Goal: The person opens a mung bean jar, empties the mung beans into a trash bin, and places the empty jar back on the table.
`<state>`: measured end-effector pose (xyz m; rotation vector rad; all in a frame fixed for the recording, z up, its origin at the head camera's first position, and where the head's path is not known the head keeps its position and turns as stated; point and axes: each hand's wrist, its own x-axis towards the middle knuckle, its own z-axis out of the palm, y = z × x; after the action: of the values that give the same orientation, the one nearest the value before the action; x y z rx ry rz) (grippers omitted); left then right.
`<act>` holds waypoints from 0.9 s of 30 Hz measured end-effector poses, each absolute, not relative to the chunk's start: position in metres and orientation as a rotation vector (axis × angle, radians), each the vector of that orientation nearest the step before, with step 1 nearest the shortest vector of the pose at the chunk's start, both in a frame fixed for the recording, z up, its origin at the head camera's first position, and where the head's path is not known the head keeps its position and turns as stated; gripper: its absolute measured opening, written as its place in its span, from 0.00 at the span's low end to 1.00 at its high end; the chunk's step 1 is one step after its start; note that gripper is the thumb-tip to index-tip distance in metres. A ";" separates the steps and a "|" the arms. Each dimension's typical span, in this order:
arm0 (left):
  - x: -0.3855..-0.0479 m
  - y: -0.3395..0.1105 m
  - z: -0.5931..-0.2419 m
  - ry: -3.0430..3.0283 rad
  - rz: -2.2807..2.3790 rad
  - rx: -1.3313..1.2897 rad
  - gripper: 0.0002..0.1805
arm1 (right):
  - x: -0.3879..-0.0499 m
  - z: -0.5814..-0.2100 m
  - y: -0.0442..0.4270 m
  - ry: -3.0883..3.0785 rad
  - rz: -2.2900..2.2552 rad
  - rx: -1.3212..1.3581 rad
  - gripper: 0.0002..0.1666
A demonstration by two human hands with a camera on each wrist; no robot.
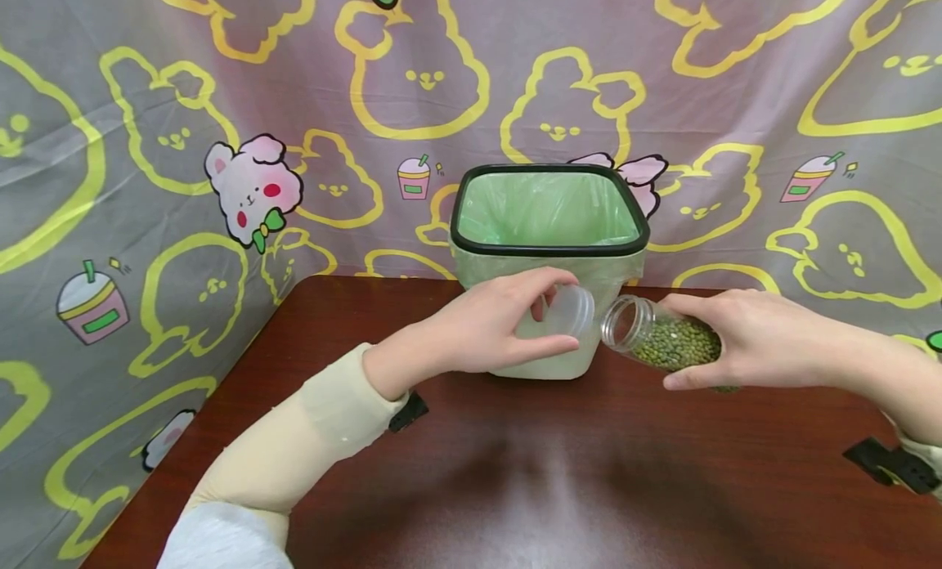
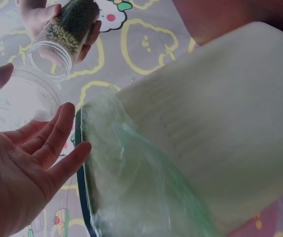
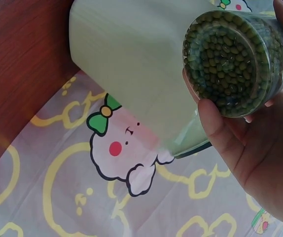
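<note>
My left hand (image 1: 489, 324) holds a clear round lid (image 1: 576, 314) by its edge between thumb and fingers, in front of the bin. Just to the right, my right hand (image 1: 773, 340) grips a clear jar (image 1: 621, 324) of green mung beans (image 1: 680, 346). The jar is tilted, its uncovered mouth toward the lid, with a small gap between them. In the left wrist view the lid (image 2: 35, 94) appears close by the jar's mouth (image 2: 50, 59). From the right wrist, the jar's base (image 3: 225, 64) shows beans lying against it.
A pale bin with a black rim (image 1: 552, 249) stands at the back of the brown table (image 1: 471, 471), behind both hands. A green plastic bag (image 1: 545, 205) lines it. A patterned cloth (image 1: 294, 78) with cartoon animals hangs behind and to the left.
</note>
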<state>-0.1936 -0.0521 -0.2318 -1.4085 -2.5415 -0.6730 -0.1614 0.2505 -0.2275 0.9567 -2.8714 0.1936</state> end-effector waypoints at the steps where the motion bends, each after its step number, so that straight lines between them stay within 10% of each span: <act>1: -0.193 -0.056 -0.232 -2.541 -0.663 -1.402 0.31 | -0.161 -0.228 0.251 -2.870 0.192 0.957 0.36; 27: -0.193 -0.125 -0.324 -2.771 0.076 -1.452 0.29 | -0.163 -0.230 0.252 -2.890 0.226 0.959 0.34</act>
<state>-0.1930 -0.1249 -0.3242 -1.4517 -2.7710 0.0763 -0.1633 0.2523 -0.2302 0.9591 -2.8904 0.2260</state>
